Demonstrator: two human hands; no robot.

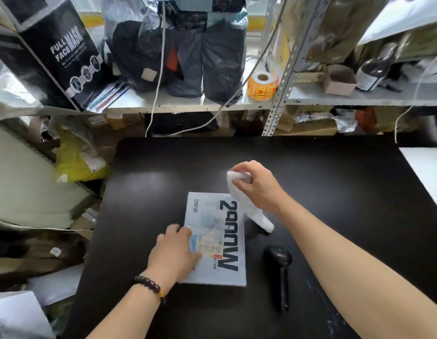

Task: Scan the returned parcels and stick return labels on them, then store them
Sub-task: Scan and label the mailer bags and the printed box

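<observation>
A flat pale blue-grey parcel (227, 270) with large dark lettering and a shipping label lies on the black table (335, 192). My left hand (174, 253) presses on the parcel's left side, fingers spread over the label. My right hand (258, 187) is raised above the parcel's far right corner and pinches a white strip of paper (251, 211), which hangs down toward the table. A black handheld barcode scanner (281, 272) lies on the table just right of the parcel.
A metal shelf (188, 104) runs behind the table with dark bagged parcels (178, 57), a black "Full Face Mask" box (53, 50) and a roll of orange stickers (262, 85). Piled parcels fill the floor at left. A white sheet (428, 172) lies at the table's right edge.
</observation>
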